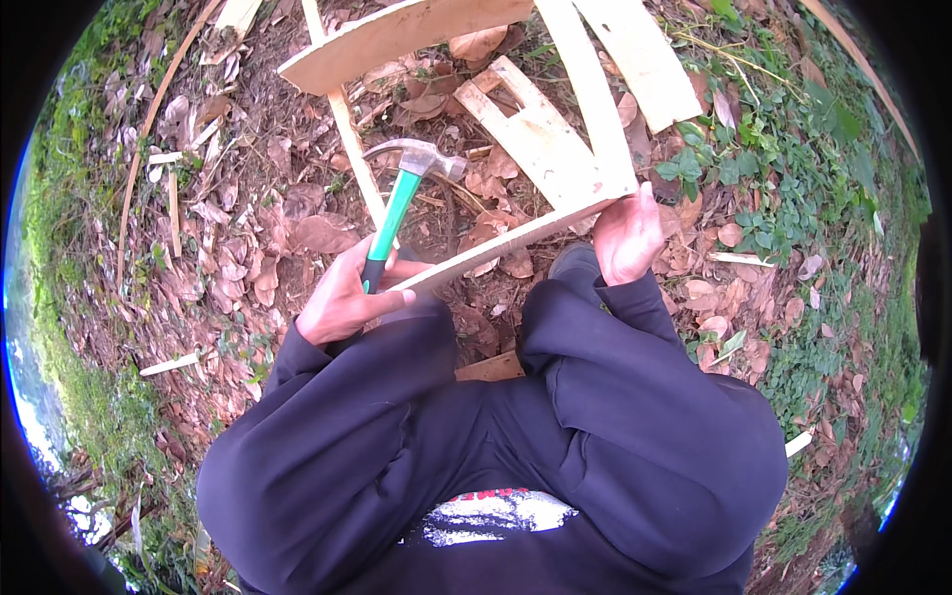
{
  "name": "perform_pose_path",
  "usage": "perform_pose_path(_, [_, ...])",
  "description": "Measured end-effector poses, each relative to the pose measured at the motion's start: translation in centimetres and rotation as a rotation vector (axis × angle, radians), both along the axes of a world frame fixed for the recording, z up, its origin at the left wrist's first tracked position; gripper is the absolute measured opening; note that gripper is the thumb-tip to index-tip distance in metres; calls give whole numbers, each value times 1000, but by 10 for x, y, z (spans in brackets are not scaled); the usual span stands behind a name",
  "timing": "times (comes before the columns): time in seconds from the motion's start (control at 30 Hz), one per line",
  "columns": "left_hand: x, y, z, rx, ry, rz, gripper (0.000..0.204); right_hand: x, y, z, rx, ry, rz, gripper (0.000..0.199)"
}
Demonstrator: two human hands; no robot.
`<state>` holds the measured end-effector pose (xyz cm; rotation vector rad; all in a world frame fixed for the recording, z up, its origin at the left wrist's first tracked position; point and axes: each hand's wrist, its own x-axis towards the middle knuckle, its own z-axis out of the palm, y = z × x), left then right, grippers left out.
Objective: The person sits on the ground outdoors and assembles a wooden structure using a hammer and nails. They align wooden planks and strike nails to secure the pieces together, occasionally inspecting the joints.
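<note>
Closed around the black grip of a claw hammer [399,210] is my left hand [342,295]; the hammer has a green handle, and its steel head points away from me. The thumb of that hand also lies against the left end of a narrow wooden board [521,238]. At the board's right end, my right hand [629,238] grips the corner where it meets a long side plank [590,94]. A thin wooden slat [349,144] runs along the left side, and a wider board [412,36] crosses the far end. Some fingers are hidden.
A notched wooden piece [543,144] lies between the frame's sides, and a loose plank [645,69] rests at the far right. Dry brown leaves [327,234] and wood scraps [171,364] cover the ground. Green plants [754,169] grow to the right. My bent knees flank the near board.
</note>
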<state>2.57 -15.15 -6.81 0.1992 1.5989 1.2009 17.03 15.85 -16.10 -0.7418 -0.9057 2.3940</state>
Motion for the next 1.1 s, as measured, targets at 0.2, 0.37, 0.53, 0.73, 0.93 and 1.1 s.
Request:
perform_pose_path(0.2, [4, -7, -1, 23, -4, 107, 36, 34, 17, 23, 394, -330, -82, 32])
perform_pose_path(0.37, [0, -12, 1, -34, 103, 22, 33, 173, 181, 125, 682, -903, 310, 36])
perform_pose_path(0.53, [-9, -8, -5, -13, 54, 12, 36, 144, 114, 106, 648, -1115, 736, 23])
perform_pose_path(0.73, [-4, -19, -20, 22, -43, 86, 48, 4, 46, 69, 1189, -513, 514, 54])
perform_pose_path(0.93, [-7, -21, -24, 31, -46, 42, 45, -76, 68, 45, 325, -237, 528, 54])
perform_pose_path(1.1, [-1, -22, -23, -19, -132, 86, 43, -93, 57, 33, 161, -308, 679, 35])
